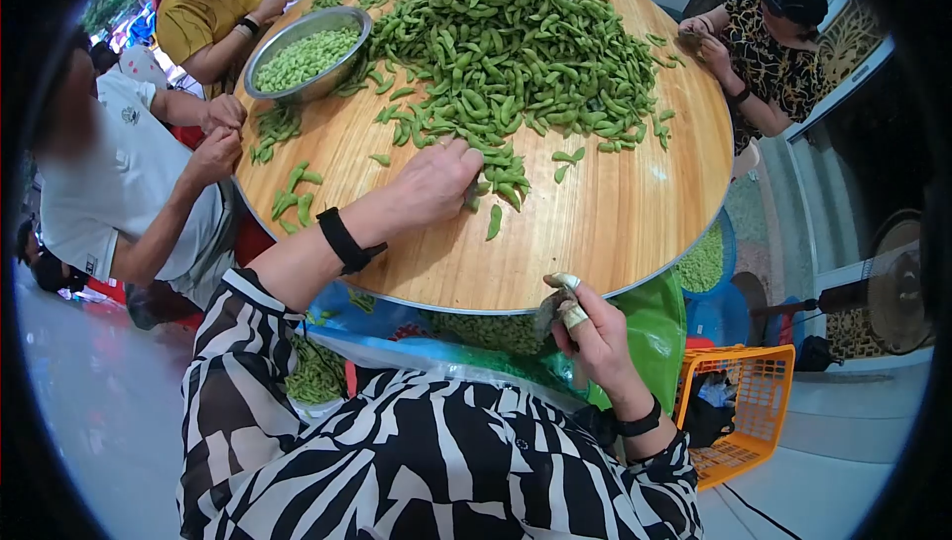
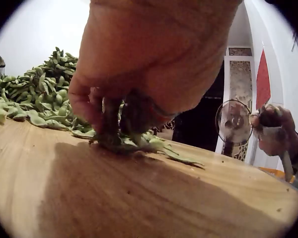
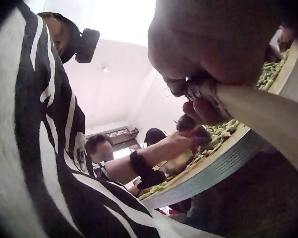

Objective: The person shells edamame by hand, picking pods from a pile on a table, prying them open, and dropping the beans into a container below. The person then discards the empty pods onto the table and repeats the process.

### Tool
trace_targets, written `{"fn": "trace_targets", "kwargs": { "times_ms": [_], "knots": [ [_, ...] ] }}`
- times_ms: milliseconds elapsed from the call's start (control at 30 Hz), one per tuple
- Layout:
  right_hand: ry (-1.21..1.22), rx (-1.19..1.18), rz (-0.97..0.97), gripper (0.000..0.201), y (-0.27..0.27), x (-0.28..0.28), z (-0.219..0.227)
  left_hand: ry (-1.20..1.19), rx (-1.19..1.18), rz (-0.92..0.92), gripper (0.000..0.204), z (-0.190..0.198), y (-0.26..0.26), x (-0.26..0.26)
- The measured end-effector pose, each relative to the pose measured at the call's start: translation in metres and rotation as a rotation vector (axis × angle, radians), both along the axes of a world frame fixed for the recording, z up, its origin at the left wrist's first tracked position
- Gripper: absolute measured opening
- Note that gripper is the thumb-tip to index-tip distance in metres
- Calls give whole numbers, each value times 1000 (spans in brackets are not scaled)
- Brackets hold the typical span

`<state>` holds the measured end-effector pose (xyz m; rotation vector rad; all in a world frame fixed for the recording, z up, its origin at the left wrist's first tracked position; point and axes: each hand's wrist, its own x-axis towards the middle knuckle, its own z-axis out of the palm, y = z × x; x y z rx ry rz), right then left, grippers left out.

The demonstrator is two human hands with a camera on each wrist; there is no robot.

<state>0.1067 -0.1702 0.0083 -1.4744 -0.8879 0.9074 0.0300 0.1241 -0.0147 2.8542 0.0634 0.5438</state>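
Observation:
Green bean pods (image 1: 516, 54) lie in a large heap on the round wooden table (image 1: 595, 213). At the heap's near edge, my left hand (image 1: 436, 183) points down with bent fingers, pinching pods against the tabletop; the left wrist view shows this hand (image 2: 149, 64) over a few flat pods (image 2: 181, 158). My right hand (image 1: 590, 337) hangs beyond the table's near rim, fingers loosely bent, with pale and grey wrappings on some of them. No pod shows in it. The right wrist view shows this hand (image 3: 208, 54) from close up, its fingertips partly hidden.
A metal bowl (image 1: 347, 19) of shelled beans stands at the table's back left. Three people sit around the table, hands near its edge. Below the rim are a green bag (image 1: 654, 327), a blue basin (image 1: 729, 252) and an orange crate (image 1: 783, 396). Single pods (image 1: 494, 223) lie near my left hand.

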Motion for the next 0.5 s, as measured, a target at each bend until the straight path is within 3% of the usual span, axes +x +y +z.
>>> {"fn": "trace_targets", "kwargs": {
  "times_ms": [167, 333, 500],
  "knots": [
    [9, -18, -12, 36, 4, -1, 5, 134, 35, 51, 19, 4, -13, -9],
    [-39, -40, -10, 34, 5, -2, 4, 215, -86, -53, 14, 13, -7, -18],
    [23, -32, -7, 38, 7, -2, 0, 225, -98, 18, 18, 10, -5, -13]
  ]
}}
